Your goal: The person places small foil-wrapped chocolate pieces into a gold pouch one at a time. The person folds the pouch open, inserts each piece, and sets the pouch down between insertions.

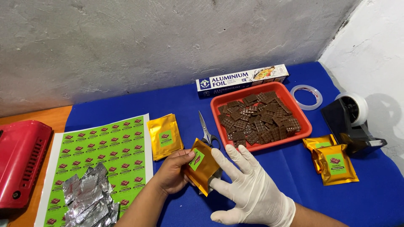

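My bare left hand (172,170) grips a gold foil pouch (201,164) with a green sticker, held tilted above the blue table cover. My right hand (248,185), in a white glove, has its fingers at the pouch's lower right edge, where a small silver foil-wrapped piece shows at the pouch mouth. Just behind the pouch lie scissors (206,128). A red tray (299,110) filled with brown chocolate squares (259,115) stands behind my right hand.
A sheet of green stickers (105,147) lies at left with crumpled foil pieces (90,197) on it. A stack of gold pouches (165,135), filled pouches (334,164), a tape dispenser (351,122), a tape ring (306,96), a foil box (242,78) and a red machine (21,162) surround the work spot.
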